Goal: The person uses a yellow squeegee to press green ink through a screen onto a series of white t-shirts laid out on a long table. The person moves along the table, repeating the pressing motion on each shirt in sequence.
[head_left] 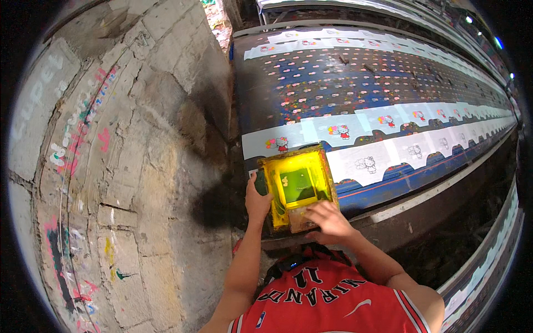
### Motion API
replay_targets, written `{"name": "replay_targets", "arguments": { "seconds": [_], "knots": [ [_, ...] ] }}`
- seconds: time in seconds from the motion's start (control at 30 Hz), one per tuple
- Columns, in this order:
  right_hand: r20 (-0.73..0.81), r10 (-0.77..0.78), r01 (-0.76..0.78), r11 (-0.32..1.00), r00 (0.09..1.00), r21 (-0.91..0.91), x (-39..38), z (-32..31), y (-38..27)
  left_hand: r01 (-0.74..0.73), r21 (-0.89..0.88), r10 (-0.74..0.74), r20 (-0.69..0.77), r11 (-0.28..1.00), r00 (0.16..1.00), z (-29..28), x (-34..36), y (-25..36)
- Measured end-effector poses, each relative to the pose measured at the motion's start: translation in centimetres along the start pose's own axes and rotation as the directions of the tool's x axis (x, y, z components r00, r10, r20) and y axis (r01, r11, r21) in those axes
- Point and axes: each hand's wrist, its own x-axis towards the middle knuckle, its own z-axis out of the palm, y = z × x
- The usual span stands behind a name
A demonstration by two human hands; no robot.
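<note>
You bend over the near-left end of the long dark table (252, 91), where a yellow framed screen (298, 187) lies at the edge closest to you, its greenish window facing up. Your left hand (259, 204) sits at the screen's outer side, at the table's left end, thumb and forefinger parted in a C with the thumb against the frame; whether the hidden fingers pinch the rim you cannot tell from here. Your right hand (331, 222) reaches in over the table's near edge, fingers extended and slightly fanned above a tan flat piece (301, 222) at the screen's lower end; its grip, if any, is hidden. Along the table, white sheets (366, 161) carry a cartoon figure, some in colour, others in outline, while a scrawled block wall (161, 144) rises to the table's left. The frame looks stiff and light enough for two hands, its smeared rim probably slick or tacky, and the thin window appears the fragile part. Take hold by the opposite outer rails, keep fingertips off the window, and expect the tan piece to slide if the screen tips.
</note>
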Motion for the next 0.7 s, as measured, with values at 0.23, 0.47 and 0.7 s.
{"name": "replay_targets", "arguments": {
  "seconds": [0.23,0.47,0.7],
  "knots": [
    [0.044,0.154,-0.150,0.985,0.987,-0.080,3.0,-0.4,-1.1,-0.073,0.051,0.076,-0.049,0.996,0.996,0.3,0.2,-0.5],
    [0.020,0.078,-0.076,0.994,0.997,-0.075,1.7,0.3,-0.8,-0.125,0.048,0.128,-0.072,0.991,0.989,0.4,0.0,-0.9],
    [-0.114,0.069,-0.086,0.985,0.991,-0.148,7.5,2.9,4.4,-0.169,0.025,0.170,-0.063,0.985,0.983,0.8,0.4,-1.6]
  ]
}}
